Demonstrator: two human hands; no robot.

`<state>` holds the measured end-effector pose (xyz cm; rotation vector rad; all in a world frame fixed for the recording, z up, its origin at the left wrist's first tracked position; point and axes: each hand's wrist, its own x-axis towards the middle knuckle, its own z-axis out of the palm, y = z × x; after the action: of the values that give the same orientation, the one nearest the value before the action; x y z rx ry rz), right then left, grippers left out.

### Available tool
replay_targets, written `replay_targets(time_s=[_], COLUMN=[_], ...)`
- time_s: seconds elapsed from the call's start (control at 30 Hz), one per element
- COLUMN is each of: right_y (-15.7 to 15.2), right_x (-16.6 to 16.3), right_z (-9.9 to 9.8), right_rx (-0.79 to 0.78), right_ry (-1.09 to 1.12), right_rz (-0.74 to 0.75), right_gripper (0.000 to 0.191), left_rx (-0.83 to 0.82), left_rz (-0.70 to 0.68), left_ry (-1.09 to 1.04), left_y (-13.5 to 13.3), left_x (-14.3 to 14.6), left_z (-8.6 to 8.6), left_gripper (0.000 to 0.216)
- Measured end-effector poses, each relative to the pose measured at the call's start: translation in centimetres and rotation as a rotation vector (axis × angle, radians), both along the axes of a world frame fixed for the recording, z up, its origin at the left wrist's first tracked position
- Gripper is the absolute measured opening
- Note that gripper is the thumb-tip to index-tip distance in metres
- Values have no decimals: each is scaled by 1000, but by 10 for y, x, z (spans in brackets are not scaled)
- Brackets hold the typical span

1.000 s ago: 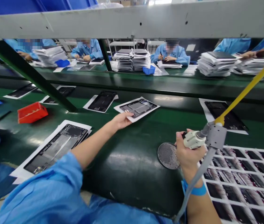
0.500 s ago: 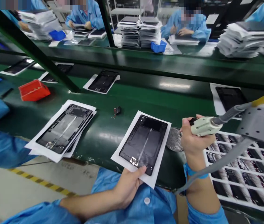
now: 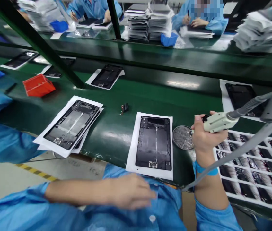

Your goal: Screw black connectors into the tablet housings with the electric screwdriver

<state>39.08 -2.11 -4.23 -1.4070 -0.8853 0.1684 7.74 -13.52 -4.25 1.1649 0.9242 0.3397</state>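
Note:
My right hand (image 3: 205, 138) is wrapped around a pale green electric screwdriver (image 3: 220, 122) with a thick grey cable. Its metal tip is beside a round perforated metal dish (image 3: 183, 138). Left of the dish, an open black tablet housing (image 3: 153, 144) lies on a white sheet (image 3: 132, 154), with a pale ribbon strip down its middle and a small circuit board at its near end. My left hand (image 3: 136, 192) is in front of my body, just short of the sheet and apart from it. Motion blurs its fingers, so their state is unclear.
On the left lies a stack of tablet housings on white sheets (image 3: 72, 123). A small black part with red wires (image 3: 124, 108) and a red bin (image 3: 39, 86) are beyond. At right, a white tray (image 3: 244, 197) holds many dark parts. Co-workers in blue sit across the green bench.
My left hand has let go of the tablet housing and pulled back toward my body. The housing and its sheet now lie straighter on the bench. My right hand keeps the screwdriver near the dish.

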Motion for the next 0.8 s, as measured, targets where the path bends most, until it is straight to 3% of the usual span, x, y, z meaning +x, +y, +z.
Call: replay_targets(time_s=[0.07,0.13,0.2,0.3,0.4,0.53,0.63,0.8], right_y=[-2,-4,-6,-8,-10,-13,-14,-17], right_x=[0,1,2,4,3,0,-1,-3], right_z=[-2,-5,-8,-10,-7,-1,-2,-8], right_rx=[1,17,42,46,31,45,45,33], right_ry=[-3,-7,0,11,28,78,88,91], right_rz=[7,21,28,29,34,29,20,71], right_gripper=[61,61,60,59,59,59,55,60], left_rx=[126,598,925,1071,1083,1069,1044,1125], left_rz=[26,190,350,350,271,298,358,543], left_ry=[73,359,614,858,877,850,853,641], left_y=[55,118,175,224,233,225,220,193], left_x=[-14,-25,-35,-48,-57,-70,-79,-73], left_z=[3,1,-6,-24,-40,-45,-39,-13], left_gripper=[20,18,20,23,22,19,7,17])
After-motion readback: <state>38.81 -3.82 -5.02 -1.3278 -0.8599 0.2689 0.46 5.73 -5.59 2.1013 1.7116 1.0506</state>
